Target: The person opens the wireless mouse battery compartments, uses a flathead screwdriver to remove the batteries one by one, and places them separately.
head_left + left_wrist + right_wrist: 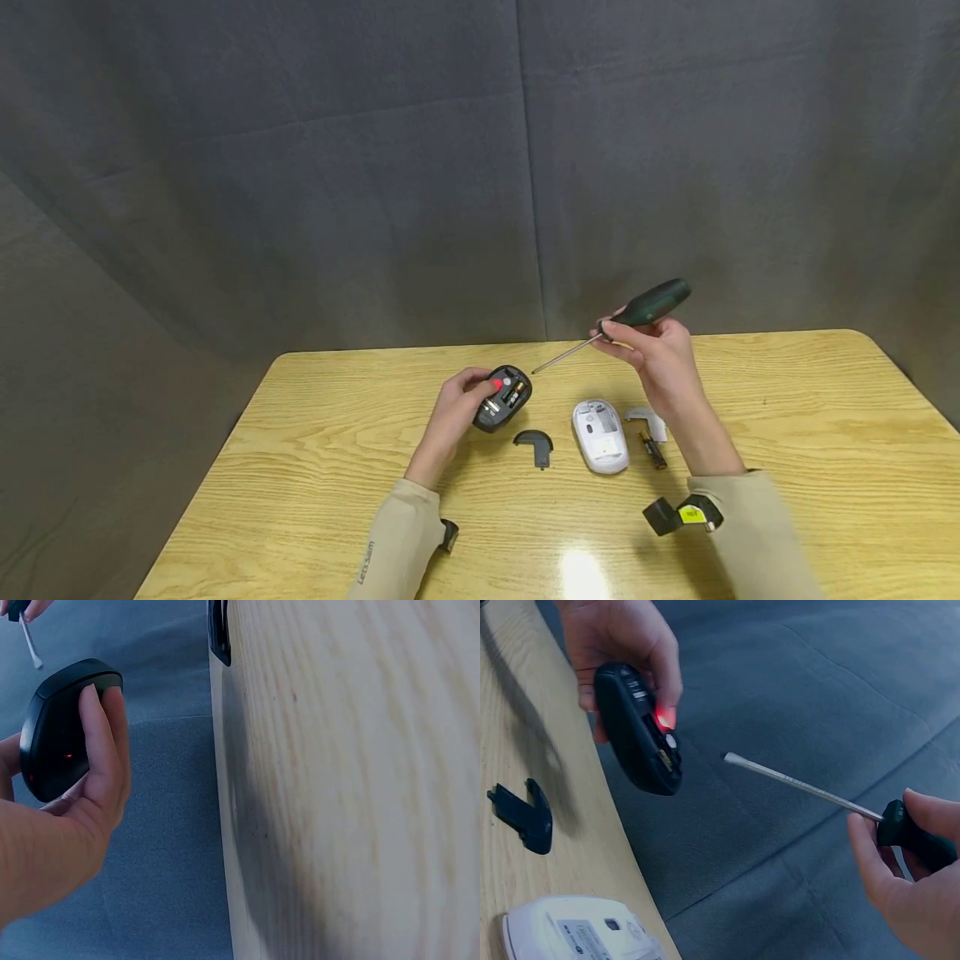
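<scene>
My left hand (455,408) grips a black computer mouse (513,401) above the table, its underside turned up. The battery bay of this mouse is uncovered, with a battery (514,392) inside, and red light glows at the thumb. My right hand (660,354) holds a screwdriver (654,303) where the dark green handle meets the metal shaft (810,789). The flat tip points at the black mouse and stands a short way off it. In the left wrist view, fingers (101,742) wrap over the top shell of the mouse (56,739).
On the table (337,467) lie a black battery cover (537,446), a white mouse (601,437) upside down with its bay uncovered, a loose battery (653,450) and a white cover (651,421). A grey curtain (375,208) hangs behind the table's far edge.
</scene>
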A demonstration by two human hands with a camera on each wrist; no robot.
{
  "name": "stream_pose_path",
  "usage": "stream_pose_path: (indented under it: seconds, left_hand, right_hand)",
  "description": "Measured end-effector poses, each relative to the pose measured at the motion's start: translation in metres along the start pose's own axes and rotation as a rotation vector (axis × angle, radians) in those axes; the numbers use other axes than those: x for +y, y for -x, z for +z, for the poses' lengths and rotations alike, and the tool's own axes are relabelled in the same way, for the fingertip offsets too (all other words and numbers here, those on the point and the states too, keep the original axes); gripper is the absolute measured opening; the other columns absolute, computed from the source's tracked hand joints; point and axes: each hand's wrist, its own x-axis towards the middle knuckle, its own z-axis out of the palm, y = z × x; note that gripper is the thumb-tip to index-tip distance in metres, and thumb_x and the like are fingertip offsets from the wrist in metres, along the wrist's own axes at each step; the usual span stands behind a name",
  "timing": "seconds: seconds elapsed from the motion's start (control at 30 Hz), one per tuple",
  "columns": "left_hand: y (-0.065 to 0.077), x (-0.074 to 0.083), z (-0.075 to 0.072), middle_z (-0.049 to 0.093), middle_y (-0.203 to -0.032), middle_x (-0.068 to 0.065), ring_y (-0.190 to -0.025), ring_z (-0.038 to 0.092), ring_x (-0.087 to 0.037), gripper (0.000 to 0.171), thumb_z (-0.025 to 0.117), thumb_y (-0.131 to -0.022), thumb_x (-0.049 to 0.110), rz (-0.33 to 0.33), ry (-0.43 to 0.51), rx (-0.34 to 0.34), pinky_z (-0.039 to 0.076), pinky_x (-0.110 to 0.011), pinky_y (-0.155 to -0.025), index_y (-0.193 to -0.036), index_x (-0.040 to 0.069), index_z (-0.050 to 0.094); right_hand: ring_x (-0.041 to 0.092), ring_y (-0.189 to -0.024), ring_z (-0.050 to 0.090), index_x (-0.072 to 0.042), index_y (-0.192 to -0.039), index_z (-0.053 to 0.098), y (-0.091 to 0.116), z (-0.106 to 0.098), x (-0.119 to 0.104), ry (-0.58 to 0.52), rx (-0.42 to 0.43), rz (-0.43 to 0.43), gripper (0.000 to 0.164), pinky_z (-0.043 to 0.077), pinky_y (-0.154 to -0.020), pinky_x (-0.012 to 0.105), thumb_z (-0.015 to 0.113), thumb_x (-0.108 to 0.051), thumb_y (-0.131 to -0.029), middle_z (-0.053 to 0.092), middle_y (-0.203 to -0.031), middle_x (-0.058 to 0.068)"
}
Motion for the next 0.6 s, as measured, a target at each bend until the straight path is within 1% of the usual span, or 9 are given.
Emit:
stream_pose_path:
  seconds: [0.2,0.4,0.5,0.6]
  left_hand:
    - [0.003,0.002,0.0,0.066,-0.117,-0.019,-0.098,0.06,-0.019,0.038,0.062,-0.097,0.016,0.009,0.002,0.004,0.049,-0.023,-0.078,-0.127,-0.007,0.064]
    - [0.002,0.0,0.0,0.066,-0.117,-0.018,-0.097,0.06,-0.019,0.037,0.062,-0.097,0.016,0.013,0.002,0.001,0.049,-0.024,-0.078,-0.126,-0.006,0.064]
    - [0.002,0.0,0.001,0.066,-0.117,-0.018,-0.097,0.06,-0.019,0.037,0.062,-0.097,0.016,0.018,0.006,-0.001,0.049,-0.024,-0.078,-0.127,-0.006,0.064]
    - [0.002,0.0,0.002,0.065,-0.116,-0.018,-0.096,0.059,-0.018,0.038,0.062,-0.096,0.016,0.023,0.009,-0.001,0.049,-0.024,-0.078,-0.127,-0.006,0.064]
  right_hand:
    - [0.016,-0.088,0.075,0.002,-0.105,0.058,0.002,0.011,0.008,0.133,0.04,-0.016,0.016,0.059,-0.085,0.033,0.067,0.009,-0.094,0.07,-0.092,0.004]
    - [0.015,-0.089,0.073,0.006,-0.109,0.056,0.005,0.017,0.017,0.24,0.049,-0.048,0.019,0.059,-0.085,0.033,0.068,0.007,-0.094,0.069,-0.094,-0.001]
    - [0.014,-0.089,0.073,0.009,-0.111,0.056,0.006,0.02,0.02,0.27,0.061,-0.066,0.022,0.059,-0.085,0.033,0.069,0.005,-0.094,0.069,-0.096,0.001]
    - [0.014,-0.089,0.073,0.008,-0.112,0.056,0.006,0.022,0.023,0.293,0.074,-0.068,0.024,0.059,-0.085,0.032,0.071,0.003,-0.094,0.067,-0.098,0.004]
